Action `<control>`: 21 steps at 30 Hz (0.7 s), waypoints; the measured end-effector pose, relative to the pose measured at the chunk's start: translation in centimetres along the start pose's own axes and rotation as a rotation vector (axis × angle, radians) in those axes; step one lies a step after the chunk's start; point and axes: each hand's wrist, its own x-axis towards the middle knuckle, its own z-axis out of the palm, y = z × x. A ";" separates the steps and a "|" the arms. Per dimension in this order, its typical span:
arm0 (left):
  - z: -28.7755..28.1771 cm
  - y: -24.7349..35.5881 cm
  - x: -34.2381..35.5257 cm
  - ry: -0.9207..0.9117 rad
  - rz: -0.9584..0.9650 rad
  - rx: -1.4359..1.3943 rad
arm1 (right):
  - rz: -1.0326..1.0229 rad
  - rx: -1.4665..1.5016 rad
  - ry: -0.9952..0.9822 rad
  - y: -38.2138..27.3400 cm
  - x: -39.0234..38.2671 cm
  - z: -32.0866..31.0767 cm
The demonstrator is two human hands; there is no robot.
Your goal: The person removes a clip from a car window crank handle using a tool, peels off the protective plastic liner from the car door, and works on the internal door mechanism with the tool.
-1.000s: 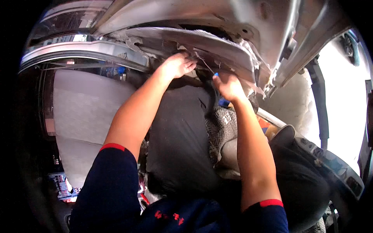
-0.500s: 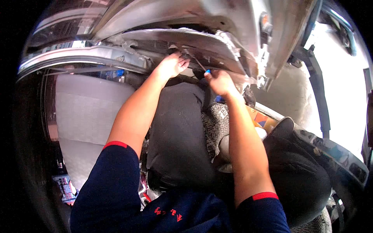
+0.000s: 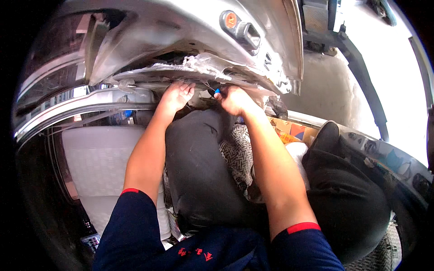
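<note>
Both my arms reach forward to the underside of a vehicle's raised silver door panel point(image 3: 149, 45). My right hand point(image 3: 236, 100) is wrapped round a screwdriver point(image 3: 217, 91); its blue handle end shows at the thumb, and a thin shaft runs up toward the panel's lower edge. Where the tip lands is too small to tell. Left of it, my left hand point(image 3: 177, 96) is held up under the same edge, fingers partly stretched and apart, with nothing visible in them. Torn whitish lining film point(image 3: 205, 64) hangs along the panel above both hands.
A light grey seat point(image 3: 101, 156) stands at the left. My dark-trousered knee point(image 3: 196, 144) is below my hands, beside a patterned fabric point(image 3: 237, 158). An orange-brown box point(image 3: 291, 129) and a metal sill point(image 3: 361, 140) lie at the right.
My view has shifted, showing more of the panel with its orange reflector and latch. My left hand has loosened from near the shaft and moved away from it; my right hand still grips the screwdriver.
</note>
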 end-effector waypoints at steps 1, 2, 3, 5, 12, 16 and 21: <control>-0.1 0.0 0.2 0.011 0.006 -0.019 | -0.006 0.008 -0.034 0.2 0.1 -0.2; -0.2 0.0 0.3 0.022 0.012 -0.039 | -0.006 0.010 -0.035 0.2 0.1 -0.2; -0.4 0.0 0.4 -0.010 0.003 -0.060 | -0.002 0.013 -0.028 0.3 0.1 -0.2; 1.1 -0.5 0.2 0.084 -0.003 -0.023 | -0.015 -0.046 -0.020 0.7 -0.1 -0.5; 0.5 -1.0 0.0 -0.019 -0.022 -0.077 | -0.017 0.071 0.140 0.3 -1.3 2.8; -3.6 0.0 1.8 -0.219 0.308 0.455 | 0.015 0.194 0.135 -1.1 -0.8 3.3; -1.6 -0.6 1.2 -0.180 -0.011 -0.022 | 0.098 0.286 0.217 -0.5 -2.2 5.4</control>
